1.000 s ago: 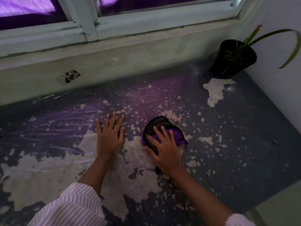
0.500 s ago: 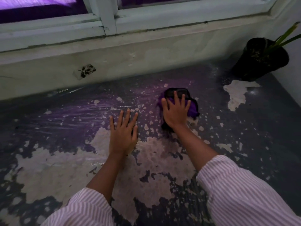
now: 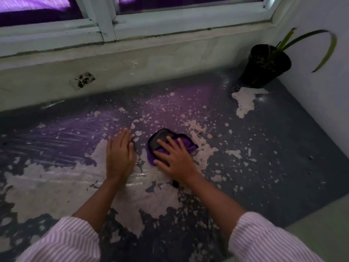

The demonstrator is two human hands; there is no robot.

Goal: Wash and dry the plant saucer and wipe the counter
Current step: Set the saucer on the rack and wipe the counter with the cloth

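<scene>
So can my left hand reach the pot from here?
Probably not easily. The left hand lies flat on the counter, while the pot stands in the far right corner; the right hand and its cloth lie across the path.

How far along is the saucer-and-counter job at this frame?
Done: unclear; no saucer is in view, only the potted plant in the corner. In hand: the right hand presses a purple cloth on the counter, left hand flat beside it. Left: probably more counter wiping.

Palms down, the left hand and right hand lie flat.
</scene>
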